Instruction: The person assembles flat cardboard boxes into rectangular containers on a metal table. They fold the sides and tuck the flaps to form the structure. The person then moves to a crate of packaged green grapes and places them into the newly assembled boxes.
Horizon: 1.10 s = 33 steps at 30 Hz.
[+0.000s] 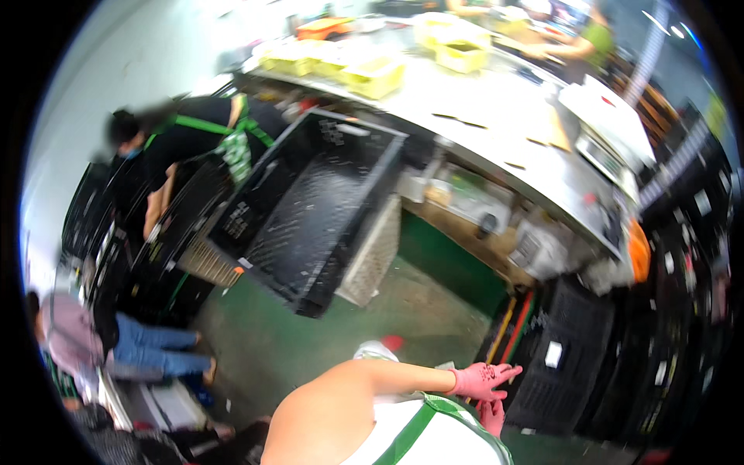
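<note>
Both my hands wear pink gloves and are at the lower right, in front of a white apron with green trim (415, 430). My left hand (482, 380) reaches across to the right with its fingers stretched out and slightly apart, and nothing shows in them. Just below it is my right hand (492, 417), partly covered by the left hand and the apron, its fingers blurred. Closest to both hands is a black plastic crate (570, 341) with a white label (553, 354). A small gap appears between the left fingertips and this crate.
A large black crate (310, 225) sits on a pale crate (373, 256) ahead. Beyond stands a metal table (496, 108) with yellow baskets (372, 76) and a scale (601, 159). A co-worker (194, 124) bends over crates at left; another person (147, 341) stands lower left. Black crates (674, 310) line the right.
</note>
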Each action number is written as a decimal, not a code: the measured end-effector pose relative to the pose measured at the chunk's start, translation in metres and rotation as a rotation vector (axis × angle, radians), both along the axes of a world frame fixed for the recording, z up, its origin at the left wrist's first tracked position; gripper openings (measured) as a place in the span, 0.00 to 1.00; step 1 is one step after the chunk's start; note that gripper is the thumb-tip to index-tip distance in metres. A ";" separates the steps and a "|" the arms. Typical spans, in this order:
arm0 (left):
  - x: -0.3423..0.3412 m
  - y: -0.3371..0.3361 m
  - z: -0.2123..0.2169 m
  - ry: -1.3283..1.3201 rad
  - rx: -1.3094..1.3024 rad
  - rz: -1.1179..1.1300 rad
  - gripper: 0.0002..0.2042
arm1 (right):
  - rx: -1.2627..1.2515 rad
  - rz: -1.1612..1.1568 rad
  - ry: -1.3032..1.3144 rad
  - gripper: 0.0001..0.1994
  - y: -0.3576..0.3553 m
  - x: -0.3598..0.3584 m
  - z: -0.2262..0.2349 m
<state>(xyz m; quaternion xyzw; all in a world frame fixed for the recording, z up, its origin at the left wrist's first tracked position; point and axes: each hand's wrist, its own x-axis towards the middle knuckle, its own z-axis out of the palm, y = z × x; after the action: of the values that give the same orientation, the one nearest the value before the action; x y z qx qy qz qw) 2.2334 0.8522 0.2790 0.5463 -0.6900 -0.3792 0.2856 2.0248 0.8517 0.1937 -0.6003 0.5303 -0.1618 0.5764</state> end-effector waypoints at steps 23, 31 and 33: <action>-0.554 -0.002 -0.032 -0.256 0.067 -1.042 0.34 | 0.180 -1.125 -0.130 0.18 0.169 -0.543 0.040; -0.720 -0.118 -0.019 -0.380 0.024 -0.812 0.36 | 0.064 -1.270 0.540 0.14 0.137 -0.794 0.027; -0.761 -0.138 -0.008 -0.314 0.058 -0.841 0.34 | 0.075 -1.253 0.485 0.13 0.137 -0.835 0.013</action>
<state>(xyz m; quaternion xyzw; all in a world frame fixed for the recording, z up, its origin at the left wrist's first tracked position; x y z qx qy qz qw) 1.4728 0.7142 0.2709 0.2771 -0.8762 -0.3939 -0.0170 1.1902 0.9885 0.2069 -0.1779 0.8981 -0.3080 0.2586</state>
